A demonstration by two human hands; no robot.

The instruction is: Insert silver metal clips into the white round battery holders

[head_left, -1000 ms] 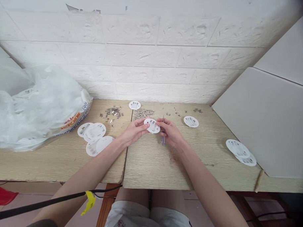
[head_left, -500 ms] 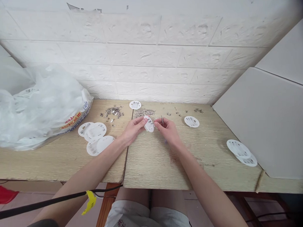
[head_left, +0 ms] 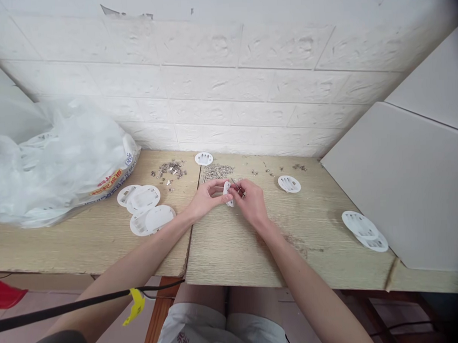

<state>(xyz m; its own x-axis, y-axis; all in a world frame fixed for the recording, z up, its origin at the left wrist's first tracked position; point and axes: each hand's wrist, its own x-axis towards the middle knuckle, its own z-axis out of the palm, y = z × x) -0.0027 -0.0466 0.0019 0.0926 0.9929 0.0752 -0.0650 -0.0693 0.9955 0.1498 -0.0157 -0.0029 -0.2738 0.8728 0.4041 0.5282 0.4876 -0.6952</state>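
Observation:
My left hand (head_left: 207, 198) pinches a white round plastic piece (head_left: 228, 193), turned nearly edge-on, above the wooden table (head_left: 235, 251). Close against its right side, my right hand (head_left: 249, 198) grips a thin dark metal tool (head_left: 237, 186) that slants up to the left. The fingers hide the tool's lower end and any small part there. Just behind the hands lies a pile of small metal pieces (head_left: 218, 171). A second pile of metal bits (head_left: 172, 168) lies to the left, with a white disc (head_left: 204, 159) between the two at the back.
White discs lie at left (head_left: 151, 220), on the right (head_left: 289, 184) and at far right (head_left: 360, 225). A full plastic bag (head_left: 63, 162) covers the back left. A grey panel (head_left: 402, 185) leans at right. A black cable (head_left: 87, 302) with a yellow tag crosses the lower left.
The white piece has turned from face-up tilt to nearly edge-on and shifted slightly towards me. My right hand has moved left against it, and the tool now slants instead of standing upright.

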